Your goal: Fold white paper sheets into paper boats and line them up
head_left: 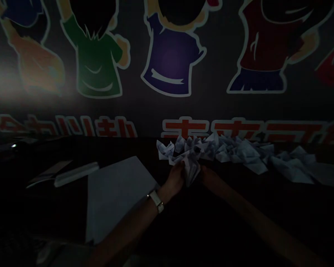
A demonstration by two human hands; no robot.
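Between my hands is a piece of white folded paper (191, 170), tilted, with its creased layers partly fanned. My left hand (176, 176), with a pale-strapped watch on the wrist, is closed on the paper's left side. My right hand (211, 178) is closed at its right edge; its fingertips are dim and partly hidden. Just beyond lie several folded paper boats (165, 149), some close behind the held piece. A stack of flat white sheets (117, 196) rests to the left, partly under my left forearm.
More folded paper shapes (245, 150) are heaped along the back right of the dark table (217, 226). A long pale object (77, 174) and a thin flat item (50, 172) lie at the left. Behind stands a wall with cartoon figures (169, 59) and red lettering. The light is very low.
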